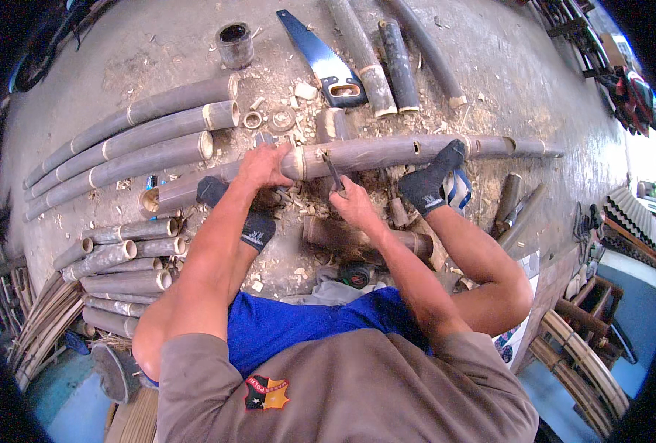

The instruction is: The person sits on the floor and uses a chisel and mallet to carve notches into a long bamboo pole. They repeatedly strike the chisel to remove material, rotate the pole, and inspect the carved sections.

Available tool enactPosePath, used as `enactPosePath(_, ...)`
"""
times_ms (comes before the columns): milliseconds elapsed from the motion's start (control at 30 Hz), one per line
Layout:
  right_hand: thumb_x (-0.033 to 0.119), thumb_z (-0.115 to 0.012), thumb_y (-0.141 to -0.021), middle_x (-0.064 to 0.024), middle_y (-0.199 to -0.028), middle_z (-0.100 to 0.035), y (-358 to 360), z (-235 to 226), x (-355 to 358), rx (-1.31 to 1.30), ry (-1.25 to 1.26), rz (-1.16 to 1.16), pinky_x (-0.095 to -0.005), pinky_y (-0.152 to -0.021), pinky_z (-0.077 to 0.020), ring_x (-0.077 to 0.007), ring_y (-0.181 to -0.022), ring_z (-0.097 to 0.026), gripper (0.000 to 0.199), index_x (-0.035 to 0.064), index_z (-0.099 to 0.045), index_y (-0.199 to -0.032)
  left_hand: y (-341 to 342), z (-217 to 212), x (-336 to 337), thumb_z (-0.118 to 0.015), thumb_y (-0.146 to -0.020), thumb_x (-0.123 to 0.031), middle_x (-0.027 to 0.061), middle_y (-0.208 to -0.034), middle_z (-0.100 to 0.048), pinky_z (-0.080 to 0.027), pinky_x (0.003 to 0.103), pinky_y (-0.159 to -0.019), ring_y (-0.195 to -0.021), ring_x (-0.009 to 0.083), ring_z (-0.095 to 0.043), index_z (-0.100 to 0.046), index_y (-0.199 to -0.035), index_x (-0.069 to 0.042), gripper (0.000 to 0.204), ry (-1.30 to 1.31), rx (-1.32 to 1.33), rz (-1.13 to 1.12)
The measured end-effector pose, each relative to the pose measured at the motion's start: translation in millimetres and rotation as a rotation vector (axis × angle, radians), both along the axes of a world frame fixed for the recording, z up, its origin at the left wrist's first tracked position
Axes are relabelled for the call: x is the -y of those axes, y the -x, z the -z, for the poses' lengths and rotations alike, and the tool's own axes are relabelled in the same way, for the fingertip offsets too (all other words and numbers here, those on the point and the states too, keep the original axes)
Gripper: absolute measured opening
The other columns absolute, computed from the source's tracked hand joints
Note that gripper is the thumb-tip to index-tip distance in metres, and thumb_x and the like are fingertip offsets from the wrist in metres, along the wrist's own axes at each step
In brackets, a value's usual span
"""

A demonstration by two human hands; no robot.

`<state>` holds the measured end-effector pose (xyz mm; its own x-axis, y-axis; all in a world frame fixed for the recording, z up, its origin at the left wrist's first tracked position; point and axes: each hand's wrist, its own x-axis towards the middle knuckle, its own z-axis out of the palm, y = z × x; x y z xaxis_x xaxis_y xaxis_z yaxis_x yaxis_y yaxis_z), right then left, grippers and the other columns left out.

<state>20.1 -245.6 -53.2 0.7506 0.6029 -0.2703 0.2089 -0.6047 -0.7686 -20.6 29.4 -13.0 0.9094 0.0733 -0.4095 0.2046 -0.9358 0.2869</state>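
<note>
Brown shirt (343, 391) closest, this side of a long bamboo pole (376, 155) running left-to-right; right hand (352, 201) just nearside of it, clutching a chisel-like tool (333, 170) against it, left hand (265, 165) over it, grip unclear tbh.

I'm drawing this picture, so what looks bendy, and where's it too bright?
Head view: the long brown bamboo pole across the middle looks bowed, perhaps from fisheye distortion; head view: white glare washes out part of the right edge, beside the grey corrugated panel; head view: corners go black.
</note>
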Motion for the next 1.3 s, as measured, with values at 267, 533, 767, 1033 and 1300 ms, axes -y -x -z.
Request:
enactPosePath(267,0.028,-0.063,-0.085,-0.0326,-0.091,-0.068,-13.5,-29.2,-21.8,-0.018,0.103,-0.037,-0.0566,-0.081,-0.0515,-0.0513,-0.089,-0.066,0.04,-0.0049,-0.06,-0.107,8.0,23.0,-6.7,-0.091,-0.058,-0.044,0.0173,-0.11,-0.07,-0.054,0.052,-0.087,-0.107,0.0407,-0.064,-0.058,-0.128,-0.017,0.082,0.073,0.04,0.008)
enactPosePath(533,0.03,-0.059,-0.088,-0.0338,-0.092,-0.067,-9.0,-26.3,-30.5,-0.018,0.205,-0.052,-0.0554,-0.084,-0.0514,-0.0516,-0.094,-0.065,0.039,-0.0071,-0.061,-0.099,7.4,17.0,-4.5,-0.09,-0.059,-0.044,0.018,-0.11,-0.07,-0.053,0.052,-0.088,-0.108,0.0401,-0.064,-0.057,-0.131,-0.016,0.084,0.06,0.032,-0.011)
enactPosePath(767,0.033,-0.061,-0.093,-0.013,-0.069,-0.064,19.7,26.1,-34.1,-0.122,-0.036,0.282,-0.0415,-0.063,-0.0514,-0.0244,-0.062,-0.064,0.038,-0.0041,-0.065,-0.101,2.6,28.6,-3.9,-0.091,-0.058,-0.045,0.0173,-0.109,-0.07,-0.053,0.051,-0.089,-0.108,0.0396,-0.064,-0.057,-0.133,-0.017,0.086,0.062,0.028,0.019)
enactPosePath(1033,0.032,-0.064,-0.092,-0.019,-0.078,-0.07,20.8,-25.6,-52.8,-0.156,-0.018,0.379,-0.0472,-0.07,-0.0554,-0.0342,-0.075,-0.071,0.038,-0.0016,-0.064,-0.109,6.7,29.3,-5.4,-0.09,-0.059,-0.048,0.016,-0.113,-0.069,-0.053,0.05,-0.089,-0.111,0.0379,-0.063,-0.056,-0.135,-0.019,0.088,0.04,0.04,0.004)
enactPosePath(1300,0.033,-0.066,-0.093,-0.0251,-0.093,-0.071,-20.5,-33.2,-25.5,0.129,0.329,-0.168,-0.053,-0.073,-0.0585,-0.0417,-0.084,-0.071,0.045,-0.0017,-0.059,-0.12,11.8,21.3,-14.3,-0.089,-0.059,-0.049,0.0176,-0.118,-0.068,-0.053,0.051,-0.093,-0.115,0.0384,-0.062,-0.055,-0.136,-0.02,0.089,0.076,0.031,0.017)
